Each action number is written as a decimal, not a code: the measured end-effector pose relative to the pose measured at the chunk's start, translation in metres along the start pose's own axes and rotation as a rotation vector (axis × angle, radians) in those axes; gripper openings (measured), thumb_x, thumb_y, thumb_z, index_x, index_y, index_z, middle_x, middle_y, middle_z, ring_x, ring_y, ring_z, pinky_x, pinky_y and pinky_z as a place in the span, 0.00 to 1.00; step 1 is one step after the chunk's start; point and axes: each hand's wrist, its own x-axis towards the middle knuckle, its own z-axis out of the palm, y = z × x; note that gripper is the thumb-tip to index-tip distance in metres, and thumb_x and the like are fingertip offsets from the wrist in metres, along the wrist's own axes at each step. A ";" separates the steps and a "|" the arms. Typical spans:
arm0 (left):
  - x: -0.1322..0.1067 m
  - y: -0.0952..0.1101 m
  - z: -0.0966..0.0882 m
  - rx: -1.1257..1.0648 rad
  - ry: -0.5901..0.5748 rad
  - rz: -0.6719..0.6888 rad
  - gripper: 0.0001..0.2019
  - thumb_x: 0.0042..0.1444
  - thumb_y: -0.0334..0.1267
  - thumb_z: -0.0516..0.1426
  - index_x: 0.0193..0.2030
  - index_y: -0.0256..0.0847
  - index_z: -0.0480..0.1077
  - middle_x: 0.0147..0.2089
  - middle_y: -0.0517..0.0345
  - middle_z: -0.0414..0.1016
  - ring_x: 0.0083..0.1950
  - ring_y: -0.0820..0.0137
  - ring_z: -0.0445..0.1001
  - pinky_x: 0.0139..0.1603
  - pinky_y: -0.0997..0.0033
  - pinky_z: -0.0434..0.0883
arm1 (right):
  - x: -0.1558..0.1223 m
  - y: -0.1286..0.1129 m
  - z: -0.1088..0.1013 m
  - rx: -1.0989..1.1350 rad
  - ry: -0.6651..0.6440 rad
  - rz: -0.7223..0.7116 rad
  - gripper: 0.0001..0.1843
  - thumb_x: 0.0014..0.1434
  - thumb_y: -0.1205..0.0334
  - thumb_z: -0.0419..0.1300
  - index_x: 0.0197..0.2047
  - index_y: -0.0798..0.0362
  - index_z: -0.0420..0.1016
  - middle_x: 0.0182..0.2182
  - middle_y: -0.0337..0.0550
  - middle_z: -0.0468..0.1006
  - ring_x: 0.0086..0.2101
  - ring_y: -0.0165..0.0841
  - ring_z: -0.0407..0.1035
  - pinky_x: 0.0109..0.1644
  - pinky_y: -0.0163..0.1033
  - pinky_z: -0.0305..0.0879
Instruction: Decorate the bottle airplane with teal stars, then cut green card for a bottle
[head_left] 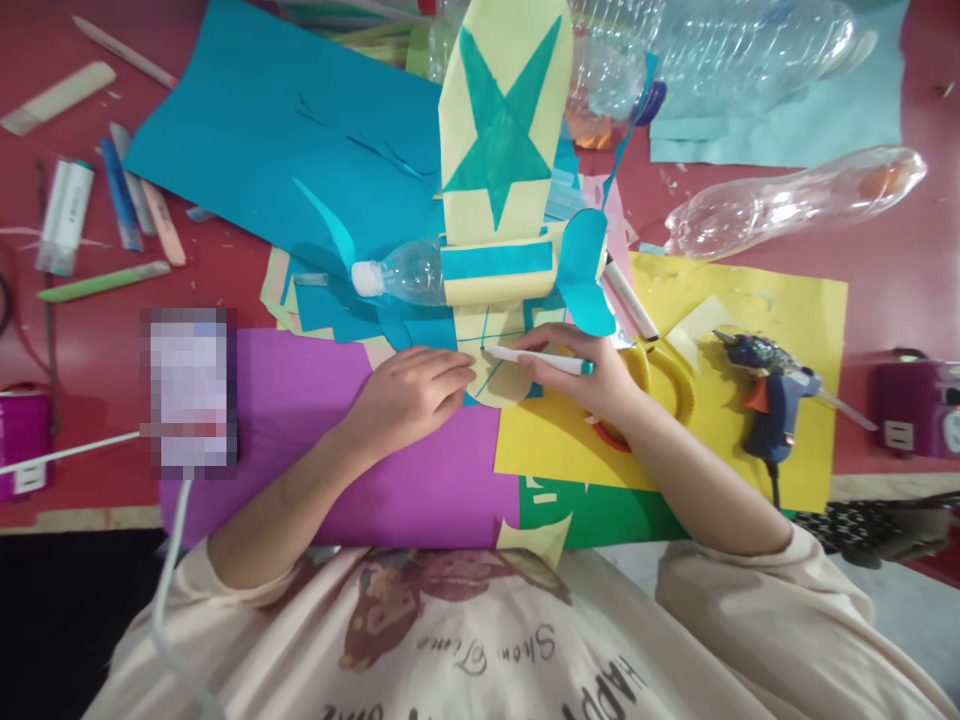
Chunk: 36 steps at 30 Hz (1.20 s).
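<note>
My right hand (581, 365) is closed round a white marker (544, 359) with a green end. The marker's tip is at green lines on the lower pale-yellow paper wing (499, 382). My left hand (420, 390) lies with its fingers stretched toward that wing's left edge, touching it. The wing joins a plastic bottle (415, 272) wrapped in pale-yellow paper with a blue strip (499, 260). A white cap (367, 279) closes the bottle's left end, and blue paper fins (589, 255) stand at the right. The upper wing (465, 205) bears a green star (504, 130).
Blue card (247, 130), purple card (300, 480) and yellow card (787, 300) cover much of the red table. A glue gun (780, 405) and yellow tape roll (684, 385) lie right, below a clear bottle (795, 205). Left are a cabled phone (191, 390) and several markers (66, 215).
</note>
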 end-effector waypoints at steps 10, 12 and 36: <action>0.001 0.000 -0.001 -0.010 0.008 0.016 0.12 0.66 0.30 0.51 0.42 0.38 0.77 0.45 0.52 0.82 0.47 0.64 0.81 0.47 0.64 0.75 | 0.001 0.002 0.001 -0.021 -0.033 -0.085 0.06 0.59 0.60 0.61 0.33 0.51 0.79 0.28 0.40 0.82 0.30 0.33 0.75 0.36 0.37 0.70; 0.002 0.000 -0.001 -0.014 -0.013 0.013 0.13 0.66 0.30 0.51 0.42 0.39 0.77 0.45 0.51 0.82 0.48 0.64 0.80 0.47 0.64 0.75 | 0.001 0.001 0.001 -0.008 -0.033 -0.104 0.06 0.59 0.61 0.61 0.32 0.51 0.79 0.27 0.40 0.82 0.29 0.32 0.74 0.35 0.37 0.70; 0.001 -0.002 -0.002 -0.047 -0.022 0.017 0.12 0.68 0.33 0.50 0.42 0.38 0.76 0.45 0.52 0.82 0.49 0.65 0.79 0.48 0.65 0.74 | 0.001 -0.004 -0.003 0.063 -0.284 -0.183 0.09 0.61 0.60 0.60 0.33 0.54 0.78 0.29 0.44 0.83 0.30 0.32 0.74 0.37 0.38 0.70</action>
